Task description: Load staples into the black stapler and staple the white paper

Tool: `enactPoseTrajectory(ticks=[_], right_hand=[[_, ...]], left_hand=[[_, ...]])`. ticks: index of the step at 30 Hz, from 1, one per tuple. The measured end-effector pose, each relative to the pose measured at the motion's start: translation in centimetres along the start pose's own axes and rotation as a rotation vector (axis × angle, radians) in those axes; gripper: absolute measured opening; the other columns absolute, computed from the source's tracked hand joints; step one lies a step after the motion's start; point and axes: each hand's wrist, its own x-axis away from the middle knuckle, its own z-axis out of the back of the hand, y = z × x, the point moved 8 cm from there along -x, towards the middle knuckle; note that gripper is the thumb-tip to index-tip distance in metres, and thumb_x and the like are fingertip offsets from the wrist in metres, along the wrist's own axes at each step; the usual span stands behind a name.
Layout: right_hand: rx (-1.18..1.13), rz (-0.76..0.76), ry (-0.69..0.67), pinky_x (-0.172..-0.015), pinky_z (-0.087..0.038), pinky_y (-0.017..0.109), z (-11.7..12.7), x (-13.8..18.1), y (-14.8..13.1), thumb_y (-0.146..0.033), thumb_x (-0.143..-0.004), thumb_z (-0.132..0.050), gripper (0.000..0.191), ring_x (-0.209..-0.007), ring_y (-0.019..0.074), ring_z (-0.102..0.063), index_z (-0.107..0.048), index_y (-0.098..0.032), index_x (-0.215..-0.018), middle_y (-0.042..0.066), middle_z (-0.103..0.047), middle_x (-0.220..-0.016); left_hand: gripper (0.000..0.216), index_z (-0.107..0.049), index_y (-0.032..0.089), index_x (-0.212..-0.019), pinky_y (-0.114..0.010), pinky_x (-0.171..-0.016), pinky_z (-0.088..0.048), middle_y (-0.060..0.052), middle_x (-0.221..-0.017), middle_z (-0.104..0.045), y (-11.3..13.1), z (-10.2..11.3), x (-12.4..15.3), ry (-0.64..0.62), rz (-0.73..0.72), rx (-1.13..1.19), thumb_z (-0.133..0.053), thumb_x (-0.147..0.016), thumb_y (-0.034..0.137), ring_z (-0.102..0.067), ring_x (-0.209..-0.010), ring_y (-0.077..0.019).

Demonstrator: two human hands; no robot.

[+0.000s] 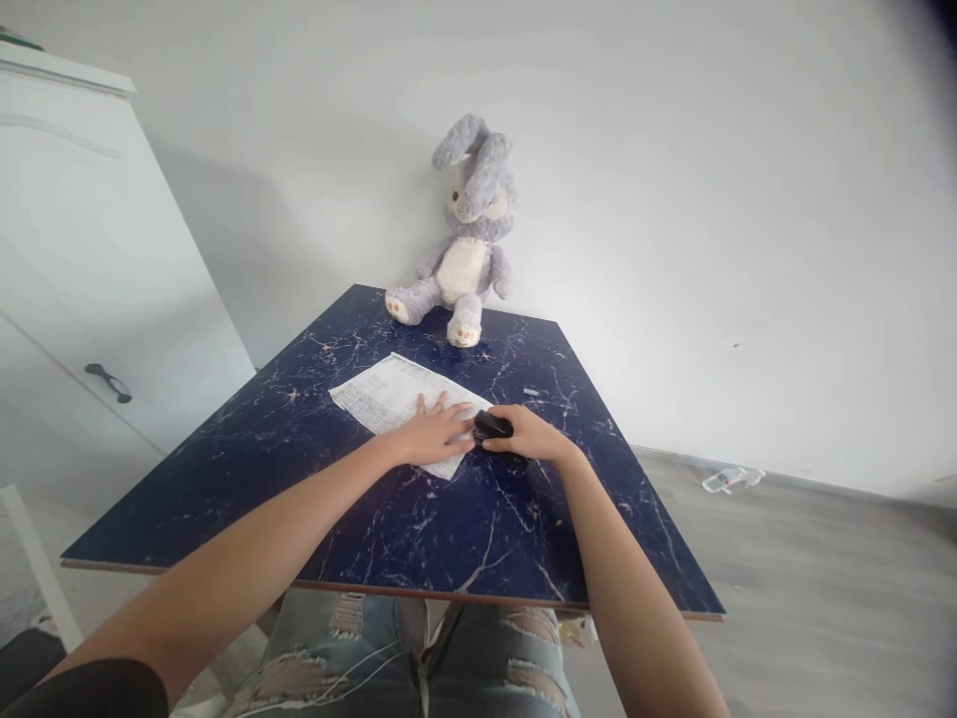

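Printed sheets of paper (389,391) lie at a slant on the dark blue marbled table (449,538). My left hand (434,434) rests flat on the paper with its fingers spread, its fingertips close to the black stapler. My right hand (527,434) is closed around the black stapler (491,427) at the paper's right edge. The stapler's front end meets that edge; whether paper sits between its jaws is hidden.
A small pale strip (530,392) lies on the table beyond my right hand. At the back a grey plush rabbit (468,239) sits against the wall. A white cabinet (112,259) stands to the left. A clear plastic item (731,480) is on the floor at right.
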Motion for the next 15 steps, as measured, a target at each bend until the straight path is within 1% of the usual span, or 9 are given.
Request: enactPoseTrajectory(ticks=[2,4,6,7,8,9,12,15], right_hand=[[0.004,-0.001,0.003,-0.069,-0.037,0.029,-0.3,-0.2,-0.3,-0.042,-0.082,-0.075,0.028,-0.074,0.0180,-0.055,-0.063,-0.018,-0.090,0.001,-0.064,-0.083],[-0.030,0.003,0.021,-0.072,-0.040,0.030,-0.6,-0.4,-0.7,-0.049,-0.087,-0.071,0.033,-0.079,0.0192,-0.057,-0.064,-0.018,-0.097,0.002,-0.066,-0.090],[-0.045,-0.036,0.086,-0.076,-0.043,0.031,-0.9,-0.7,-0.7,-0.054,-0.099,-0.053,0.035,-0.083,0.0202,-0.058,-0.062,-0.019,-0.102,0.004,-0.067,-0.096],[-0.013,-0.078,0.133,-0.078,-0.044,0.032,-1.0,-0.9,-0.6,-0.051,-0.105,-0.043,0.036,-0.086,0.0210,-0.059,-0.061,-0.020,-0.102,0.005,-0.067,-0.097],[0.034,-0.123,0.177,-0.082,-0.044,0.033,-1.1,-1.0,-0.6,-0.047,-0.108,-0.035,0.037,-0.090,0.0223,-0.060,-0.060,-0.020,-0.101,0.007,-0.066,-0.099],[0.091,-0.180,0.216,-0.085,-0.045,0.034,-1.3,-1.1,-0.5,-0.041,-0.109,-0.032,0.035,-0.095,0.0240,-0.060,-0.060,-0.020,-0.101,0.009,-0.065,-0.101],[0.293,-0.364,0.271,-0.091,-0.044,0.039,-2.1,-1.1,-0.6,-0.033,-0.107,-0.038,0.027,-0.107,0.0307,-0.060,-0.061,-0.019,-0.108,0.017,-0.063,-0.109],[0.555,-0.490,0.292,-0.091,-0.047,0.045,-2.4,-1.1,-1.4,-0.032,-0.106,-0.036,0.035,-0.113,0.0359,-0.060,-0.064,-0.013,-0.116,0.023,-0.063,-0.116]], left_hand=[[0.057,-0.042,0.037,-0.156,-0.081,-0.113,0.006,-0.003,-0.172,-0.018,0.2,-0.2,-0.1,-0.011,-0.010,0.000,-0.032,-0.104,0.059,0.003,-0.156,-0.0469],[0.062,-0.032,0.034,-0.161,-0.080,-0.114,0.003,-0.006,-0.172,-0.017,0.2,-0.4,-0.2,-0.009,0.003,-0.002,-0.038,-0.103,0.054,0.003,-0.157,-0.0456],[0.072,-0.018,0.031,-0.165,-0.079,-0.115,0.002,-0.010,-0.172,-0.016,0.0,-0.6,-0.4,0.009,0.016,0.008,-0.043,-0.101,0.054,0.002,-0.157,-0.0445],[0.075,-0.015,0.029,-0.165,-0.078,-0.116,0.001,-0.011,-0.172,-0.016,-0.1,-0.6,-0.5,0.023,0.019,0.015,-0.044,-0.101,0.055,0.001,-0.157,-0.0440],[0.078,-0.013,0.028,-0.165,-0.078,-0.116,0.001,-0.012,-0.172,-0.016,-0.1,-0.7,-0.6,0.036,0.022,0.018,-0.045,-0.100,0.056,0.000,-0.157,-0.0434],[0.081,-0.013,0.026,-0.165,-0.077,-0.117,0.000,-0.013,-0.171,-0.016,-0.3,-0.7,-0.7,0.050,0.027,0.018,-0.048,-0.098,0.056,-0.001,-0.158,-0.0427],[0.093,-0.016,0.021,-0.163,-0.073,-0.120,-0.005,-0.019,-0.169,-0.020,-0.9,-0.4,-0.9,0.105,0.076,0.025,-0.060,-0.091,0.059,-0.012,-0.157,-0.0402],[0.101,-0.022,0.020,-0.161,-0.068,-0.122,-0.010,-0.021,-0.167,-0.026,-1.5,-0.1,-0.9,0.171,0.101,0.035,-0.070,-0.082,0.061,-0.022,-0.155,-0.0390]])
